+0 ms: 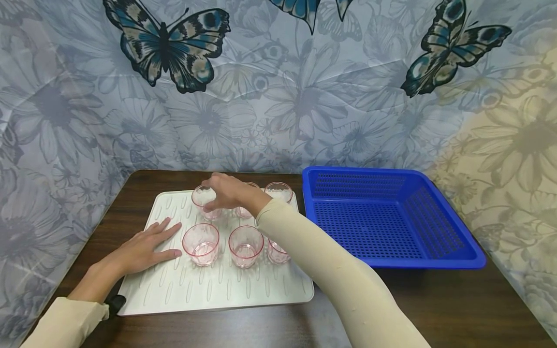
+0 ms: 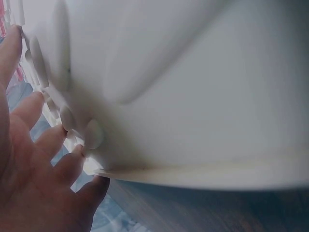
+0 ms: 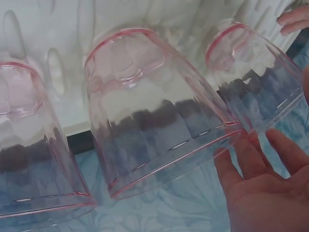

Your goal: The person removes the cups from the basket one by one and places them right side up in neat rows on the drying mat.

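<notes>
Clear drinking glasses with pink rims stand in two rows on a white ribbed drying mat (image 1: 174, 290). At the back left, my right hand (image 1: 228, 193) holds one drinking glass (image 1: 201, 197) near its rim, thumb at the near side. In the right wrist view that drinking glass (image 3: 256, 77) is partly cut off by the frame edge, with the fingers at its rim beside a neighbouring glass (image 3: 145, 116). My left hand (image 1: 143, 249) rests on the mat's left side, fingers spread. The left wrist view shows this hand (image 2: 38, 159) against the mat's ribbed surface.
A blue plastic basket (image 1: 361, 208) with perforated walls stands right of the mat on the dark wooden table (image 1: 243, 328). Front glasses (image 1: 245, 246) sit close to my left hand and right forearm. A butterfly-patterned cloth (image 1: 278, 96) hangs behind the table.
</notes>
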`<state>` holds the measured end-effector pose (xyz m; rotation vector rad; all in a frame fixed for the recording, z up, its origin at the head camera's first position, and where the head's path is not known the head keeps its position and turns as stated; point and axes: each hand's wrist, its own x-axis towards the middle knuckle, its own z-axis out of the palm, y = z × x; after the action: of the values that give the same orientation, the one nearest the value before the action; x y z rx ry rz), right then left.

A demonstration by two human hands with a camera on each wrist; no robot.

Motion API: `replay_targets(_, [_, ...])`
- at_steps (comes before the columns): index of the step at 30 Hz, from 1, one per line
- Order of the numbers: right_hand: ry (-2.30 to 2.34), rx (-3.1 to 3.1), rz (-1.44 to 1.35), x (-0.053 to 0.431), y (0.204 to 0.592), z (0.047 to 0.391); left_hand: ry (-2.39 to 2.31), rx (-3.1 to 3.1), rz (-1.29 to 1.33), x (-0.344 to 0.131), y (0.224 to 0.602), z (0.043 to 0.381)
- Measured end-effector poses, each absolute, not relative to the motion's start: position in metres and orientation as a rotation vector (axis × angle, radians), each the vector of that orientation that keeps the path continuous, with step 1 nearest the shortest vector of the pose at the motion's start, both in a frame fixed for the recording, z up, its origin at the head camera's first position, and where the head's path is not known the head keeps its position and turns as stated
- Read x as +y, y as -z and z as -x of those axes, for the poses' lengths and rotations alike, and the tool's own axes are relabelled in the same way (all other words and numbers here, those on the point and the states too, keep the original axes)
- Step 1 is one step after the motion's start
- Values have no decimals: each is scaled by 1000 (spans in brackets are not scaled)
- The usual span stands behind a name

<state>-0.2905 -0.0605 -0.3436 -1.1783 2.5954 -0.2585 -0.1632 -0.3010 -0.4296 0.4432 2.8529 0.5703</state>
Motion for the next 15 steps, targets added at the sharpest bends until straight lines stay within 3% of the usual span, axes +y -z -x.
replay_targets(15, [331, 2573, 1188, -45, 325, 294, -564, 2848, -427, -300, 430, 164])
